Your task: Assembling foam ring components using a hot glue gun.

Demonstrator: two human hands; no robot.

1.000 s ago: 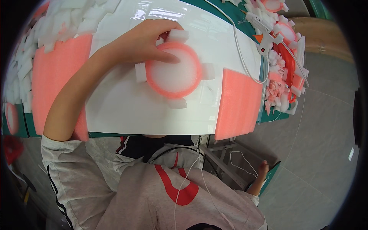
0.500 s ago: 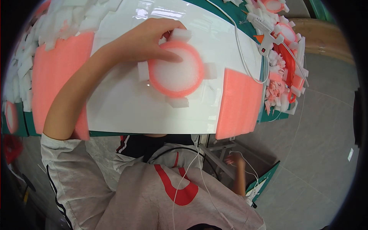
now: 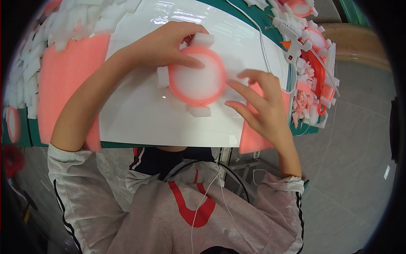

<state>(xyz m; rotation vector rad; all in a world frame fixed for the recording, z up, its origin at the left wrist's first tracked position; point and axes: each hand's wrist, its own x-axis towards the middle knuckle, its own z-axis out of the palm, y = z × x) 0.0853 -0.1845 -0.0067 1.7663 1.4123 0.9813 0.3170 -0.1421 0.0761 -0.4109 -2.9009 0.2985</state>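
Observation:
A round foam piece (image 3: pixel 198 86) has a pink ring about a white centre, with small white foam blocks set around its edge. My left hand (image 3: pixel 169 44) grips its upper left side, the thumb lying on the white centre and the other fingers partly hidden behind the top block (image 3: pixel 203 40). Close to the piece's right edge is my right hand (image 3: pixel 266 106), open with fingers spread and somewhat blurred. Its index fingertip comes near the rim; I cannot tell whether it touches. The right block is mostly hidden there.
Under the piece lies a glossy white board (image 3: pixel 139 122) on a green table. Pink foam sheets flank it, at left (image 3: pixel 69 89) and partly under my right arm. White foam blocks (image 3: pixel 27 67) are heaped far left. A corded white glue gun (image 3: pixel 292 42) rests at right among foam scraps (image 3: pixel 305 99).
My right hand has come up from low beside the table to the foam piece's right side. The left hand and the piece have shifted slightly right.

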